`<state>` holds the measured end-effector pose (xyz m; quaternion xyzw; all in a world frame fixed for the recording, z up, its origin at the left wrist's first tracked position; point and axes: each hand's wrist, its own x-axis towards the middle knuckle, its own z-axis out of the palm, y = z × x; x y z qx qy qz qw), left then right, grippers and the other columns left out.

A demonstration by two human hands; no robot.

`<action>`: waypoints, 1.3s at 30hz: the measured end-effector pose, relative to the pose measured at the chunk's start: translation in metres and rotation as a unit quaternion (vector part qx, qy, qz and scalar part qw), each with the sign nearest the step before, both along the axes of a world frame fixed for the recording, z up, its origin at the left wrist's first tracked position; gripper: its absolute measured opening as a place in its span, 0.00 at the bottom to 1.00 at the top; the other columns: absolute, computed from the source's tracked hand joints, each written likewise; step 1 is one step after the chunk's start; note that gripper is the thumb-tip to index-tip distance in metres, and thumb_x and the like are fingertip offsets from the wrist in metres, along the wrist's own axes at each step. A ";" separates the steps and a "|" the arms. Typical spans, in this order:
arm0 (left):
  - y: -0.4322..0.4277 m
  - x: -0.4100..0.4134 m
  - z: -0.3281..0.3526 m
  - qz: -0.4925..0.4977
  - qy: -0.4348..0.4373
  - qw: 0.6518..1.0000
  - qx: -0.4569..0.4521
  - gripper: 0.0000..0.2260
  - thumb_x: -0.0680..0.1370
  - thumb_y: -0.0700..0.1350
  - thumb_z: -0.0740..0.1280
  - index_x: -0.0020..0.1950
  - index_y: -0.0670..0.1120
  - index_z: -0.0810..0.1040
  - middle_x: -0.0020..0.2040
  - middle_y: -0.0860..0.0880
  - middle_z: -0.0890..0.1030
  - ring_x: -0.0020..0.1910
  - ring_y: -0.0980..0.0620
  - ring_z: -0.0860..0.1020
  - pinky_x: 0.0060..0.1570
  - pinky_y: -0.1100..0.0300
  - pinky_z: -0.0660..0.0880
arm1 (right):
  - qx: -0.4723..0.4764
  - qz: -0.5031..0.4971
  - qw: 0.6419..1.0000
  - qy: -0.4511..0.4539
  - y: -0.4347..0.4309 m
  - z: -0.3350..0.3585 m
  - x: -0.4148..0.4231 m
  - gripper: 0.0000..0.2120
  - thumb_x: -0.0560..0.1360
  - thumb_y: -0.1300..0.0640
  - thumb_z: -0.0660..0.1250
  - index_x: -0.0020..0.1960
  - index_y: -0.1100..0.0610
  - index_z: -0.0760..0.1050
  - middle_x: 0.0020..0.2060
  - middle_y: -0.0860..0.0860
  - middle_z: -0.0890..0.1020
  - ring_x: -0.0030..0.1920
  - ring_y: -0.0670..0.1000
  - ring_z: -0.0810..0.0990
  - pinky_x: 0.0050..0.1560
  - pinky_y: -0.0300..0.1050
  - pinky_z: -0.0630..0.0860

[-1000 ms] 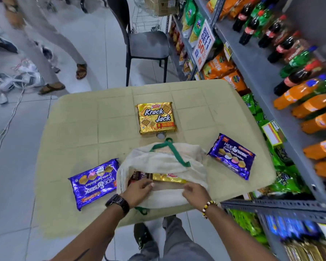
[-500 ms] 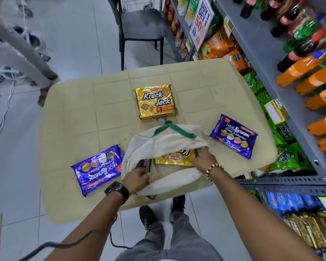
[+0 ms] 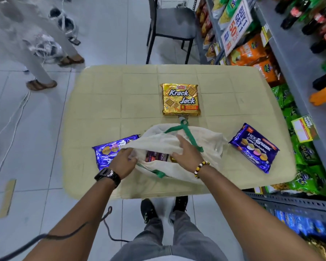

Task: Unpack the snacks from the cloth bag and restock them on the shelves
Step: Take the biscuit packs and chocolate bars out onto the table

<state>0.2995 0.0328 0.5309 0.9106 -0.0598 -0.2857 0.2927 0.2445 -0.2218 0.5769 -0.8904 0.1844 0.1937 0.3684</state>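
Both hands are at the mouth of the cloth bag [image 3: 211,142], which lies on the table [image 3: 102,110] near its 6 o'clock edge; the left hand [image 3: 124,161] grasps the rim of the mouth at 9 o'clock with curled fingers, and the right hand [image 3: 186,151] lies with nearly straight fingers on the upper flap, released rather than clenched, though I cannot tell if its thumb hooks under the edge; the step in hand seems to be opening the bag for the next snack; to do it well, I think the left hand should hold the rim firm while the right lifts the flap wide, then reaches in and takes one pack flat, without squeezing the biscuits; the green handle [image 3: 188,132] crosses the flap and could catch the wrist; inside the mouth a dark Hide & Seek pack [image 3: 156,157] shows, with a sliver of a gold pack [image 3: 172,159] at its 3 o'clock; what lies deeper is hidden; already out on the table are the Krack Jack pack [image 3: 181,99] at 12 o'clock from the bag, the right purple pack [image 3: 254,147] at 3 o'clock, and the left purple pack [image 3: 107,153] at 9 o'clock, partly under the cloth, so a pull on the bag may drag it; the shelves [image 3: 290,53] stand along the 3 o'clock side.
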 end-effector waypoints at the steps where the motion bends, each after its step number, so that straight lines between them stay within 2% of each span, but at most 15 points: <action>1: -0.002 -0.002 0.000 -0.012 0.000 1.000 0.004 0.19 0.79 0.45 0.64 0.71 0.48 0.72 0.70 0.44 0.71 0.63 0.43 0.75 0.61 0.52 0.71 | 0.014 0.006 1.000 -0.003 0.007 0.000 -0.002 0.33 0.75 0.53 0.69 0.77 0.51 0.61 0.72 0.52 0.72 0.69 0.53 0.73 0.67 0.47 0.72; 3: 0.002 -0.015 0.000 -0.047 0.008 0.998 0.040 0.21 0.80 0.47 0.61 0.74 0.51 0.69 0.77 0.45 0.63 0.65 0.42 0.75 0.62 0.52 0.72 | 0.027 0.044 0.999 0.002 0.026 -0.001 -0.011 0.27 0.76 0.54 0.68 0.74 0.52 0.67 0.69 0.52 0.76 0.66 0.52 0.76 0.65 0.45 0.72; 5: 0.011 -0.036 -0.006 -0.116 0.002 0.986 0.121 0.22 0.80 0.49 0.60 0.75 0.53 0.67 0.80 0.45 0.54 0.61 0.40 0.78 0.54 0.52 0.76 | 0.017 0.089 0.996 0.016 0.040 -0.009 -0.026 0.25 0.76 0.54 0.67 0.73 0.53 0.70 0.67 0.52 0.77 0.66 0.53 0.76 0.66 0.46 0.72; 9: 0.039 -0.080 -0.025 -0.178 0.025 0.963 0.199 0.27 0.79 0.52 0.58 0.77 0.57 0.56 0.81 0.49 0.50 0.59 0.38 0.76 0.53 0.48 0.77 | -0.015 0.188 0.975 0.115 0.057 -0.032 -0.059 0.28 0.76 0.51 0.65 0.74 0.53 0.67 0.70 0.54 0.73 0.69 0.55 0.73 0.67 0.47 0.70; 12: 0.052 -0.097 -0.036 -0.226 0.031 0.947 0.224 0.26 0.80 0.53 0.56 0.78 0.56 0.55 0.80 0.52 0.54 0.61 0.39 0.72 0.55 0.48 0.75 | -0.034 0.274 0.935 0.220 0.060 -0.045 -0.077 0.29 0.76 0.52 0.64 0.75 0.54 0.63 0.71 0.56 0.72 0.68 0.58 0.73 0.66 0.50 0.73; 15: 0.063 -0.096 -0.042 -0.206 0.042 0.964 0.166 0.23 0.79 0.54 0.55 0.75 0.60 0.62 0.74 0.51 0.69 0.60 0.41 0.75 0.56 0.51 0.75 | -0.062 0.305 0.912 0.267 0.057 -0.049 -0.082 0.28 0.77 0.49 0.64 0.74 0.55 0.66 0.70 0.57 0.72 0.68 0.58 0.73 0.66 0.51 0.73; 18: 0.074 -0.088 -0.044 -0.053 0.043 0.997 0.044 0.22 0.77 0.53 0.58 0.71 0.61 0.70 0.62 0.48 0.82 0.56 0.45 0.80 0.53 0.53 0.77 | -0.029 0.219 0.959 0.179 0.059 -0.041 -0.077 0.17 0.76 0.55 0.63 0.64 0.56 0.77 0.59 0.57 0.82 0.57 0.57 0.80 0.56 0.46 0.77; 21: 0.075 -0.078 -0.041 0.005 0.003 1.000 0.000 0.22 0.77 0.49 0.62 0.72 0.56 0.69 0.60 0.52 0.82 0.53 0.47 0.81 0.49 0.55 0.77 | -0.040 0.141 0.984 0.104 0.057 -0.035 -0.066 0.18 0.75 0.59 0.63 0.64 0.56 0.78 0.58 0.56 0.82 0.56 0.57 0.80 0.56 0.47 0.77; 25: 0.056 -0.063 -0.024 0.047 -0.016 0.999 0.009 0.32 0.80 0.49 0.63 0.80 0.54 0.51 0.52 0.51 0.82 0.46 0.44 0.81 0.41 0.56 0.74 | -0.206 0.096 0.974 -0.029 0.048 -0.033 -0.038 0.28 0.76 0.57 0.65 0.75 0.51 0.63 0.70 0.56 0.68 0.66 0.60 0.72 0.63 0.55 0.75; 27: 0.046 -0.058 -0.017 0.066 -0.017 0.997 0.031 0.36 0.80 0.56 0.61 0.80 0.57 0.42 0.44 0.51 0.81 0.42 0.43 0.81 0.36 0.57 0.70 | -0.269 0.107 0.957 0.003 0.035 -0.034 -0.021 0.40 0.74 0.56 0.70 0.78 0.45 0.51 0.76 0.56 0.58 0.68 0.60 0.70 0.63 0.56 0.76; 28: 0.041 -0.056 -0.013 0.076 -0.016 0.996 0.045 0.36 0.80 0.60 0.59 0.80 0.57 0.39 0.42 0.51 0.81 0.42 0.43 0.81 0.36 0.57 0.70 | -0.281 0.118 0.952 0.034 0.026 -0.034 -0.012 0.39 0.74 0.55 0.70 0.78 0.44 0.52 0.75 0.56 0.61 0.64 0.60 0.74 0.58 0.55 0.78; 31: 0.031 -0.048 -0.009 0.125 -0.013 0.989 0.077 0.41 0.75 0.71 0.56 0.78 0.60 0.37 0.52 0.46 0.81 0.52 0.41 0.82 0.45 0.50 0.78 | -0.271 0.148 0.950 0.052 0.000 -0.030 0.014 0.16 0.76 0.54 0.64 0.63 0.50 0.77 0.57 0.56 0.82 0.52 0.59 0.81 0.50 0.49 0.78; 33: 0.019 -0.038 -0.005 0.170 -0.018 0.984 0.056 0.46 0.69 0.75 0.59 0.78 0.61 0.37 0.64 0.41 0.77 0.61 0.39 0.78 0.53 0.46 0.78 | -0.210 0.082 0.974 0.004 -0.010 -0.021 0.034 0.12 0.76 0.56 0.64 0.56 0.53 0.82 0.50 0.56 0.85 0.46 0.56 0.84 0.48 0.47 0.80; 36: -0.008 -0.020 0.002 0.209 -0.044 0.977 -0.010 0.52 0.69 0.63 0.73 0.79 0.58 0.38 0.61 0.42 0.79 0.56 0.39 0.80 0.48 0.51 0.78 | -0.066 -0.086 0.992 -0.066 -0.022 0.002 0.066 0.11 0.77 0.63 0.64 0.54 0.54 0.82 0.44 0.56 0.86 0.29 0.49 0.85 0.33 0.44 0.84; 39: -0.024 -0.001 0.007 0.189 -0.058 0.980 0.020 0.48 0.73 0.43 0.69 0.79 0.56 0.36 0.43 0.44 0.77 0.42 0.40 0.80 0.37 0.53 0.72 | -0.067 -0.113 0.983 -0.127 -0.034 0.012 0.093 0.12 0.72 0.65 0.63 0.47 0.53 0.82 0.40 0.55 0.86 0.36 0.53 0.86 0.42 0.51 0.84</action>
